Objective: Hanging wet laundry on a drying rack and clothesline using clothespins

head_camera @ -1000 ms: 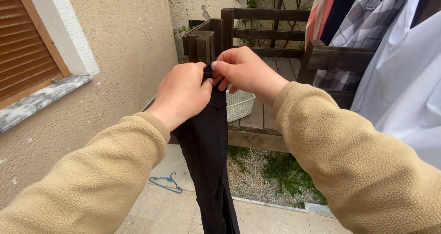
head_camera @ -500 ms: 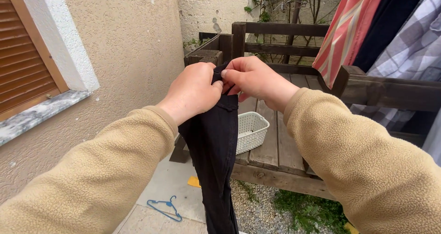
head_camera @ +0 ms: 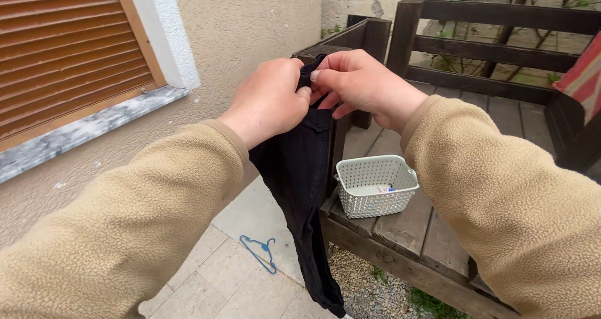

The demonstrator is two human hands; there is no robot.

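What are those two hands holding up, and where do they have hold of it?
A black garment, pinched at its top edge by both the left hand and the right hand; the rest hangs down freely.

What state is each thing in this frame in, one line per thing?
left hand: closed on the top edge of the black garment.
right hand: pinching the same edge.
black garment: held up, hanging down limp.
white basket: upright on the wooden deck, small items inside.
blue hanger: lying flat on the paving.
window shutter: closed.
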